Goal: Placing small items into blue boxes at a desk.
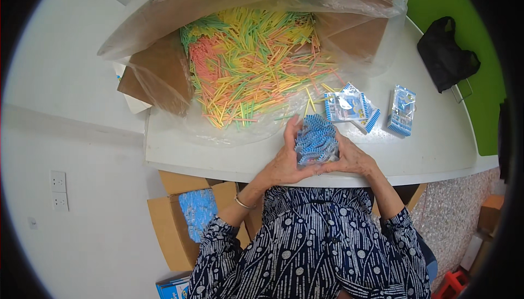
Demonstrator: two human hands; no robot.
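Observation:
A thick bundle of small packets [315, 138] with blue-and-white striped edges stands on end at the table's front edge. My left hand [286, 162] is wrapped round its left side, and my right hand [350, 158] closes on its right side. Both thumbs lie along the near face of the bundle. Just beyond it, two flat packets [346, 106] in silver, blue and white overlap on the table. Another packet or small stack [402, 110] of the same kind lies further right.
Thin pink, yellow and green sticks [256, 75] fill an open carton lined with clear plastic [349, 1] on the white table [436, 151]. A black bag [447, 53] lies at the far right. Below left, an open cardboard box [169, 228] holds blue packets [197, 211]. Red plastic [452, 284] stands on the floor.

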